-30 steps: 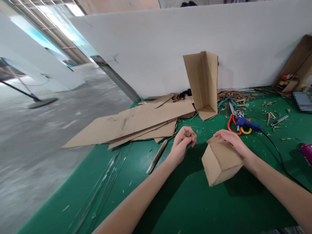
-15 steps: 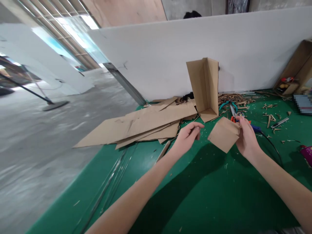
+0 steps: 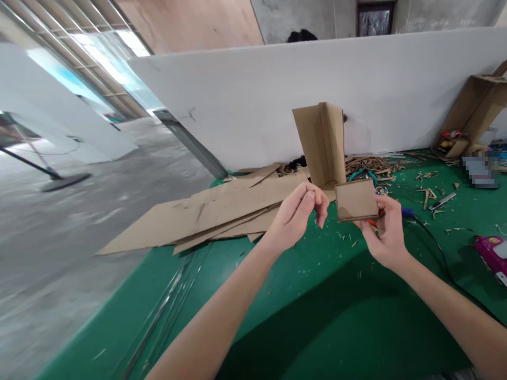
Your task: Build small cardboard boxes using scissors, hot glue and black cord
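My right hand grips a small folded cardboard box and holds it up above the green table, one flat face turned towards me. My left hand hovers just left of the box with its fingers curled loosely together; I see nothing in them. Behind the box an upright folded cardboard piece stands against the white partition wall.
Flat cardboard sheets lie at the table's left rear and overhang its edge. Scraps, pliers, a glue gun with its black cord and a pink object lie to the right. An open carton leans at far right.
My right hand has lifted the small box off the table and turned it upright. My left hand rose with it and moved closer.
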A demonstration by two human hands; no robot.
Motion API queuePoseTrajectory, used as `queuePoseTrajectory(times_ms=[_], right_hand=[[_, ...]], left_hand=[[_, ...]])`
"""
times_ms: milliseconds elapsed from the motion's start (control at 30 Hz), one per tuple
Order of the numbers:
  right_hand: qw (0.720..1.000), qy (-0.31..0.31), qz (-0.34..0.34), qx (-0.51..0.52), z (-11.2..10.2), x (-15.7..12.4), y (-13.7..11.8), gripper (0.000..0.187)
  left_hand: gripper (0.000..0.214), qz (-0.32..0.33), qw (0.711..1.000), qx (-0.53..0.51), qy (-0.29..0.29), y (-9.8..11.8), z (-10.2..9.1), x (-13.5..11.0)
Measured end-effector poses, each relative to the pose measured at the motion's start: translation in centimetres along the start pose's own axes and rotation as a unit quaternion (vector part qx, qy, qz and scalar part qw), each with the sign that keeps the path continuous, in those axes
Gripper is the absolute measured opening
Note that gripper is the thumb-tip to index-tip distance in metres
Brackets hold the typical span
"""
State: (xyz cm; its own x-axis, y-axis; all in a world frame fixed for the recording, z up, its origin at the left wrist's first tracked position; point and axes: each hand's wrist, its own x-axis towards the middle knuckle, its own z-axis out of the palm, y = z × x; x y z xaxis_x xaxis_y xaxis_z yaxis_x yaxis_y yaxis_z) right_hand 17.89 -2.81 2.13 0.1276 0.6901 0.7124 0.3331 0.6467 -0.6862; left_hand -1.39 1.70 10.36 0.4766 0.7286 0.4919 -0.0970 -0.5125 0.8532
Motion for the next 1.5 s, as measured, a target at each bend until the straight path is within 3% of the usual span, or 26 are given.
queuePoseTrajectory(times_ms=[133, 300, 433, 567, 633, 700, 833, 900, 1033, 1167, 1400, 1500], right_hand=[[0.993, 0.0, -0.113, -0.037, 0.3, -0.3, -0.4, 0.05], [0.985, 0.062, -0.144, -0.078, -0.1, 0.3, -0.8, 0.049], [0.984, 0.101, -0.096, -0.107, -0.3, 0.7, -0.9, 0.037], [0.991, 0.123, 0.023, -0.04, 0.0, 1.0, -1.7, 0.025], [0.993, 0.081, 0.08, 0.018, 0.4, 0.8, -2.0, 0.022], [0.993, 0.001, 0.103, 0.059, 0.9, 0.4, -2.0, 0.017], [0.98, -0.17, 0.089, 0.06, 1.8, -0.9, -1.7, 0.007], [0.975, -0.204, 0.08, 0.039, 1.7, -1.1, -1.8, 0.004], [0.989, -0.146, 0.029, -0.006, 0.7, 0.2, -2.2, 0.008], [0.99, -0.119, 0.044, -0.058, 0.5, 2.0, -1.9, 0.014], [0.986, -0.108, 0.011, -0.126, 1.4, 3.4, -2.0, 0.021], [0.962, -0.16, -0.026, -0.218, 1.8, 4.6, -3.1, 0.018]], left_hand=[[0.037, 0.043, 0.998, 0.016, 0.037, -0.2, -1.0, 0.0], [0.045, 0.073, 0.978, 0.189, 0.049, -0.1, -3.0, 0.4], [0.031, -0.012, 0.952, 0.301, 0.047, -1.2, -4.8, 1.1], [0.021, -0.084, 0.948, 0.306, 0.005, -3.0, -5.9, 1.4], [0.037, -0.082, 0.954, 0.288, -0.003, -3.8, -6.0, 1.4], [0.043, -0.064, 0.96, 0.271, 0.024, -4.3, -5.8, 1.4], [0.032, -0.055, 0.978, 0.18, 0.094, -4.6, -5.1, 1.6], [0.029, -0.065, 0.987, 0.116, 0.093, -4.4, -4.6, 1.6], [0.027, -0.083, 0.995, 0.038, 0.04, -3.9, -3.6, 1.3], [0.027, -0.102, 0.995, 0.017, -0.012, -3.8, -2.6, 1.0], [0.03, -0.111, 0.993, 0.033, 0.004, -3.6, -2.9, 1.1], [0.031, -0.112, 0.992, 0.064, 0.006, -2.9, -3.2, 1.1]])
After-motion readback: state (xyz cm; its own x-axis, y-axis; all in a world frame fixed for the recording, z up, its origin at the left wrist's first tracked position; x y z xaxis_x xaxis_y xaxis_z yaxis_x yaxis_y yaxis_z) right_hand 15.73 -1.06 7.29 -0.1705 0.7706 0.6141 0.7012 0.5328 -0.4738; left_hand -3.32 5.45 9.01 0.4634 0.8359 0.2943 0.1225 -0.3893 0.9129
